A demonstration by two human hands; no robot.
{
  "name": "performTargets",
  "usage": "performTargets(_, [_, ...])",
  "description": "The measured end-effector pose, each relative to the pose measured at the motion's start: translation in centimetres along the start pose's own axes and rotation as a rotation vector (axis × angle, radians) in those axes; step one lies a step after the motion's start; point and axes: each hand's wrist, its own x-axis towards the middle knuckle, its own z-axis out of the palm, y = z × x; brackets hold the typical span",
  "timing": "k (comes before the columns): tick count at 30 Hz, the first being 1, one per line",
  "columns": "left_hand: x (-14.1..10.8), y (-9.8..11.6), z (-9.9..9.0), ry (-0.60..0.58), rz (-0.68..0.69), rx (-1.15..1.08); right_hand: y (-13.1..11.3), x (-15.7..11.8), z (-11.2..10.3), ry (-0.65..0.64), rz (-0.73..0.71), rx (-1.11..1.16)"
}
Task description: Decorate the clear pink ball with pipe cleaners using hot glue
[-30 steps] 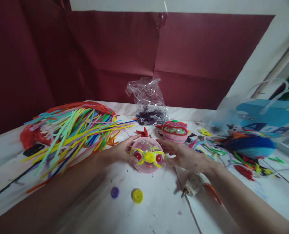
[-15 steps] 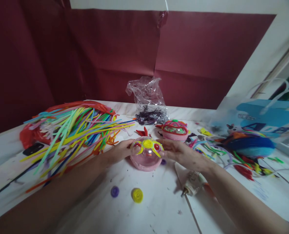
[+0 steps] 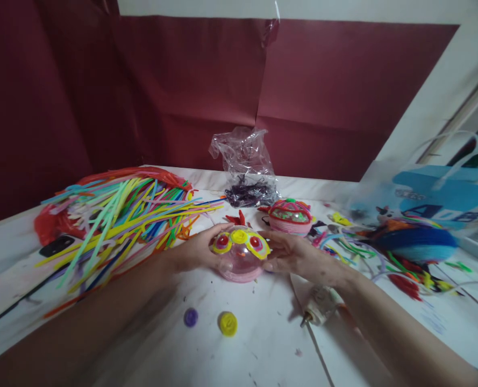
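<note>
Both of my hands hold a clear pink plastic ball just above the white table. A yellow pipe-cleaner band with red and yellow coils wraps its upper part. My left hand cups its left side, my right hand its right side. A purple coil and a yellow coil lie on the table in front of the ball. A second decorated ball, pink with red and green, rests behind my right hand.
A big heap of coloured pipe cleaners and a black phone lie at left. A clear bag stands at the back. A glue gun lies under my right wrist. Scraps and a blue bag are at right.
I have turned the ball between my hands: the coil band went from facing me to sitting on top, and now tilts back towards me. The ball is raised slightly.
</note>
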Motion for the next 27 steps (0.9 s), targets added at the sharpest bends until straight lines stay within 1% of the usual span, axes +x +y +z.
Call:
performTargets(4, [0.0, 0.3, -0.3, -0.011, -0.011, 0.011, -0.8, -0.1, 0.0, -0.031, 0.061, 0.012])
performTargets(8, [-0.2, 0.3, -0.4, -0.052, -0.007, 0.001, -0.9, -0.3, -0.1, 0.008, 0.091, 0.034])
performTargets(11, [-0.3, 0.3, -0.2, -0.09, 0.008, -0.02, -0.9, -0.2, 0.3, 0.037, 0.077, 0.03])
performTargets(13, [-0.4, 0.3, -0.1, -0.093, 0.014, -0.028, -1.0, 0.0, 0.8, 0.034, 0.06, 0.029])
performTargets(17, [-0.3, 0.1, 0.1, -0.111, 0.025, -0.057, -1.7, 0.1, 1.8, 0.015, 0.032, 0.014])
performTargets(20, [-0.4, 0.0, 0.1, -0.131, 0.037, -0.085, -2.4, -0.2, 2.1, 0.031, 0.034, -0.04])
performTargets(24, [-0.6, 0.6, 0.3, -0.139, 0.025, -0.084, -2.9, -0.5, 2.1, 0.053, 0.041, -0.094])
performTargets(27, [-0.9, 1.4, 0.7, -0.167, 0.0, -0.082, -3.1, -0.5, 2.1, 0.051, 0.047, -0.113])
